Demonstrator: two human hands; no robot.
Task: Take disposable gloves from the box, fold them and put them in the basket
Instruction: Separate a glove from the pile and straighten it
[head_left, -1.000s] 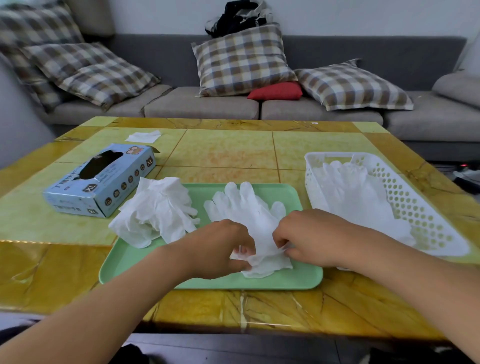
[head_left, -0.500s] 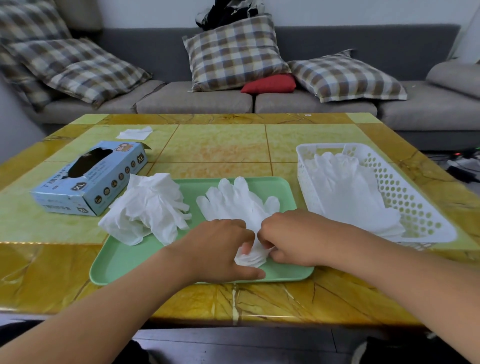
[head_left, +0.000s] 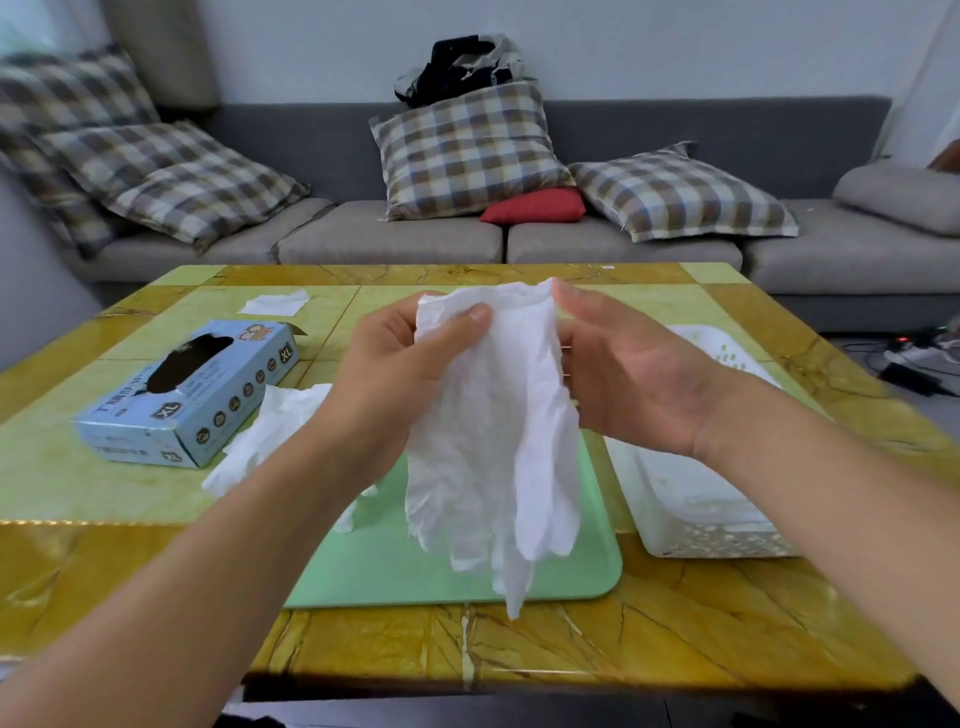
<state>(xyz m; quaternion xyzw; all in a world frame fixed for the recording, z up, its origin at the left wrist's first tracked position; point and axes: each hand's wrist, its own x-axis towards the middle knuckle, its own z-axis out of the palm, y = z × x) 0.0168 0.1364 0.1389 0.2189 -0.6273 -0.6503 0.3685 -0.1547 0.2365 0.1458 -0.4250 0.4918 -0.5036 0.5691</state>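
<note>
Slippage is the main worry, since the white glove (head_left: 493, 426) hangs in the air above the green tray (head_left: 571, 561), held only at its cuff end with its fingers dangling down toward the tray's near edge. The left hand (head_left: 400, 374) pinches the cuff's left corner between thumb and curled fingers; the right hand (head_left: 623, 374) sits at the opposite edge with its palm showing and fingers mostly straight, and whether it truly grips the cuff or only touches it cannot be told. If that right side is loose, the thin film may swing or twist and hang off one corner, so any fold would start crooked. Limp glove fingers could also cling together or drag on the tray and bunch up as the glove is lowered. A heap of unfolded gloves (head_left: 270, 436) lies at the tray's left edge, just beside the blue box (head_left: 192, 395), and a careless sweep of the left forearm could scatter it. The white basket (head_left: 691, 519) stands right of the tray, partly hidden behind the right forearm, so a blind reach might nudge it.
</note>
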